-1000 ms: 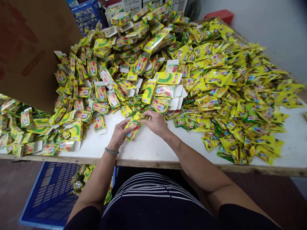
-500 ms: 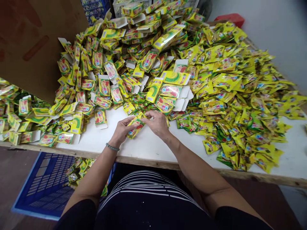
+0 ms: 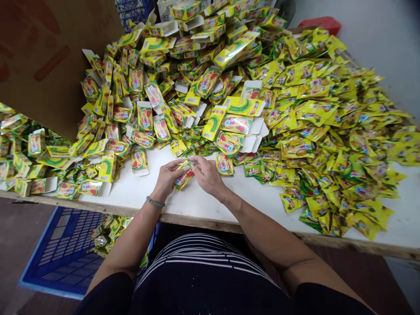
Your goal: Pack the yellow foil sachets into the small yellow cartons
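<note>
My left hand (image 3: pixel 167 179) and my right hand (image 3: pixel 205 175) meet over the white table (image 3: pixel 203 203) near its front edge. Both grip one small yellow box (image 3: pixel 182 177) with red print, the left from its left side, the right at its top end. A bead bracelet sits on my left wrist. Just behind the hands lies a heap of open yellow boxes (image 3: pixel 170 87) with white flaps. To the right spreads a heap of flat yellow sachets (image 3: pixel 328 131); one sachet (image 3: pixel 225 163) lies right beside my right hand.
A brown cardboard sheet (image 3: pixel 49 57) leans at the back left. A blue plastic crate (image 3: pixel 68 253) with some filled boxes stands on the floor under the table's left end. More crates stand at the back, and a red thing (image 3: pixel 320 22) at the far right corner.
My hands have drawn slightly closer together on the box, the right hand sliding left. The view has shifted a little, so the heaps sit lower and further right.
</note>
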`<action>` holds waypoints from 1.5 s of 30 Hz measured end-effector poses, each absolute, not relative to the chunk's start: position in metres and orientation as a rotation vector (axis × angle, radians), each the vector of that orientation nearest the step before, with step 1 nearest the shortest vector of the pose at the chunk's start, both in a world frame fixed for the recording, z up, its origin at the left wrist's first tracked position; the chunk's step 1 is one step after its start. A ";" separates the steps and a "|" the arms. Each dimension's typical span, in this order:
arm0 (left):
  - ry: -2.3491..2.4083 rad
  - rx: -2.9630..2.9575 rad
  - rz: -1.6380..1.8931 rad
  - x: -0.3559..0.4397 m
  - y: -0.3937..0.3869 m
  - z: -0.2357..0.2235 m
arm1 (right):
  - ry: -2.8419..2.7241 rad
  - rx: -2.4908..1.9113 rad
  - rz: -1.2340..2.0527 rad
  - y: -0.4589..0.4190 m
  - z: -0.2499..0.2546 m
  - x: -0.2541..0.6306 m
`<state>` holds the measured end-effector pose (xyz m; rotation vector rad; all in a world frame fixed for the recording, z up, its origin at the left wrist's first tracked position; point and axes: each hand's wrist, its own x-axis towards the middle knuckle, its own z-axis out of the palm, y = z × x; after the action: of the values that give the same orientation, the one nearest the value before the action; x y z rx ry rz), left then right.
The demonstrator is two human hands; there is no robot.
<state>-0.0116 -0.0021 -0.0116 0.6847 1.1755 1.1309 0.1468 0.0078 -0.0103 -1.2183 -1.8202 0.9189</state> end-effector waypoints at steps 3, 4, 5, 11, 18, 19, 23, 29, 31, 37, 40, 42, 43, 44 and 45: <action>1.179 0.660 1.166 -0.010 -0.001 -0.009 | -1.710 -1.185 0.983 0.008 -0.008 0.148; 1.181 0.660 1.186 -0.009 0.000 -0.008 | -1.657 -1.199 0.936 0.008 -0.007 0.149; 1.185 0.669 1.207 -0.009 0.000 -0.007 | -1.606 -1.225 0.865 0.009 -0.007 0.150; 1.155 0.766 1.368 -0.014 0.001 -0.007 | -1.455 -1.190 1.005 0.017 -0.017 0.147; 1.112 0.924 1.374 -0.012 -0.002 -0.011 | -1.257 -1.053 1.393 0.017 -0.024 0.137; 1.112 0.978 1.348 -0.011 -0.003 -0.010 | -1.292 -1.051 1.399 0.016 -0.024 0.137; 1.127 1.099 1.246 -0.011 -0.006 -0.010 | -1.505 -1.155 1.254 0.014 -0.026 0.145; 1.141 1.016 1.285 -0.011 -0.004 -0.012 | -1.492 -1.101 1.278 0.022 -0.026 0.151; 1.135 0.967 1.314 -0.011 -0.004 -0.012 | -1.527 -1.121 1.229 0.023 -0.023 0.150; 1.120 0.843 1.381 -0.015 -0.005 -0.009 | -1.709 -1.034 1.016 0.015 -0.014 0.150; 1.133 0.860 1.387 -0.016 -0.006 -0.008 | -1.641 -0.984 1.111 0.013 -0.013 0.151; 1.145 0.878 1.382 -0.015 -0.006 -0.008 | -1.561 -1.004 1.195 0.014 -0.015 0.150; 1.146 0.883 1.379 -0.015 -0.006 -0.008 | -1.505 -1.015 1.241 0.015 -0.017 0.149; 1.145 0.883 1.378 -0.015 -0.006 -0.007 | -1.434 -1.025 1.289 0.016 -0.020 0.148; 1.141 0.882 1.377 -0.014 -0.006 -0.007 | -1.354 -1.034 1.339 0.018 -0.022 0.147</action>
<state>-0.0142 -0.0059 -0.0068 0.8820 1.1413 1.3769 0.1465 0.0179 -0.0220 -1.0343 -1.3544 1.3388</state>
